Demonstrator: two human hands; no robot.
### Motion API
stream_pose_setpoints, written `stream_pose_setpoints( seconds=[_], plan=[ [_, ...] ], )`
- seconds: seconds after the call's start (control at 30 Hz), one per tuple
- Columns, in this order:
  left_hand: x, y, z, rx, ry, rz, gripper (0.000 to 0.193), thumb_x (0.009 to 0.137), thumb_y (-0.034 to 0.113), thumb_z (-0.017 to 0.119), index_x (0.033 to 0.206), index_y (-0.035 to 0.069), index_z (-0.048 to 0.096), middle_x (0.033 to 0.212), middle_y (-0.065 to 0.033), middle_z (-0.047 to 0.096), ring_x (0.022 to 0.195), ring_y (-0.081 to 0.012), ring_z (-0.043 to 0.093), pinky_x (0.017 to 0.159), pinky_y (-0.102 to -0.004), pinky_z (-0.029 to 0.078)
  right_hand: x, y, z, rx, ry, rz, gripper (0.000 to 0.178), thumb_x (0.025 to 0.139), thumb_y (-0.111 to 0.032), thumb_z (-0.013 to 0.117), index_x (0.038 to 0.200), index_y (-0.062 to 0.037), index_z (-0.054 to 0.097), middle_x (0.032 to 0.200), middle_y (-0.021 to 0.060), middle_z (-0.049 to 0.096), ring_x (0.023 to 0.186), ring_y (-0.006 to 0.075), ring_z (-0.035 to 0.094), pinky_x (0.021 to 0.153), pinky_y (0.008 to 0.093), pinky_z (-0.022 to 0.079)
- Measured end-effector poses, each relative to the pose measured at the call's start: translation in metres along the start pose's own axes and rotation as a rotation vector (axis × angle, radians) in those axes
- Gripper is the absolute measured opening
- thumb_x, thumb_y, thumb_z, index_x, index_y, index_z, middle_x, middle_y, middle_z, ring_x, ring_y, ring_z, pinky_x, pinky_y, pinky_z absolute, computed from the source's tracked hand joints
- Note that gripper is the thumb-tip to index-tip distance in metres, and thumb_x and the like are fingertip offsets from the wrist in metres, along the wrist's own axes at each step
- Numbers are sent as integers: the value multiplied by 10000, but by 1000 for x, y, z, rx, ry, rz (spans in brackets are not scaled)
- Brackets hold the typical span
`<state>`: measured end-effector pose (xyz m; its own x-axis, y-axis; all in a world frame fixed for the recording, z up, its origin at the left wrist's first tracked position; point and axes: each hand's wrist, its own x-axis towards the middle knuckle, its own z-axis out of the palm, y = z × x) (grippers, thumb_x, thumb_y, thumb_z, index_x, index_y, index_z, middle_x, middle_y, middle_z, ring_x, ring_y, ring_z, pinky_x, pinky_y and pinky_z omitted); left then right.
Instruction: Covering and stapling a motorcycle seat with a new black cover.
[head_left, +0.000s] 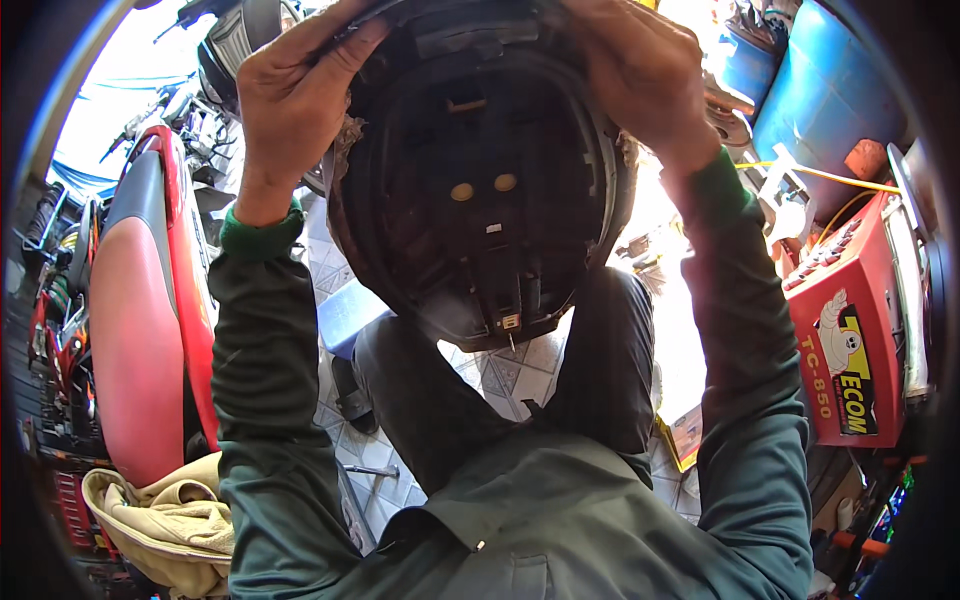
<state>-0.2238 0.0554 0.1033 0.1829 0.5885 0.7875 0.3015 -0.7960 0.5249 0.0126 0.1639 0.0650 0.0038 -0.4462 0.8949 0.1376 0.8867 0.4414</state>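
A motorcycle seat [470, 250] is tipped up above my knees, its black plastic underside facing me. Two round yellowish pads and a small metal latch piece show on the base. Ragged cover or foam edges stick out along both sides. My left hand [300, 110] grips the seat's far left edge, thumb pressed on the rim. On the far right edge my right hand [645, 85] is closed in the same way, its fingertips partly cut off by the top of the view. What lies on the seat's upper face is hidden.
To my left stands a long red and black seat [135, 340] with red bodywork, near a beige cloth [170, 510]. A red machine [845, 330] and a blue barrel [830, 100] are on the right. A blue box [350, 315] and a metal tool [375, 470] lie on the tiled floor.
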Motion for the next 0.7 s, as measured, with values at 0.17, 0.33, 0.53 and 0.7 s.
stream_pose_setpoints(
  seconds=[0.17, 0.33, 0.53, 0.7],
  plan=[
    [-6, 2, -1, 213, 58, 106, 322, 985, -38, 624, 1303, -41, 673, 1253, -132, 721, 1164, -180, 670, 1014, -290, 531, 13, -38, -39, 111, -223, 798, 285, 951, -86, 732, 1220, 8, 715, 1201, 173, 736, 1153, 251, 706, 1000, 373, 596],
    [5, -37, -37, 312, -208, 445, 550, 855, 19, 744, 1379, -15, 582, 1264, -207, 662, 1131, -336, 676, 992, -386, 543, 5, -20, -56, 499, -196, 1008, 348, 969, -146, 738, 1275, 12, 686, 1218, 154, 730, 1151, 215, 689, 986, 358, 589],
    [11, 0, -17, 183, -49, -131, 356, 973, 39, 657, 1326, -1, 660, 1261, -156, 707, 1124, -249, 699, 989, -359, 546, 44, -18, -53, 349, -313, 1217, 393, 973, -185, 740, 1314, -2, 669, 1222, 151, 732, 1082, 207, 705, 965, 356, 581],
    [16, 50, 6, 420, -166, -73, 414, 953, 7, 653, 1365, -20, 626, 1226, -196, 722, 1138, -226, 693, 977, -328, 549, 31, -13, -45, 248, -511, 897, 352, 997, -179, 694, 1296, 5, 667, 1191, 174, 739, 1078, 234, 719, 954, 367, 586]
  ],
)
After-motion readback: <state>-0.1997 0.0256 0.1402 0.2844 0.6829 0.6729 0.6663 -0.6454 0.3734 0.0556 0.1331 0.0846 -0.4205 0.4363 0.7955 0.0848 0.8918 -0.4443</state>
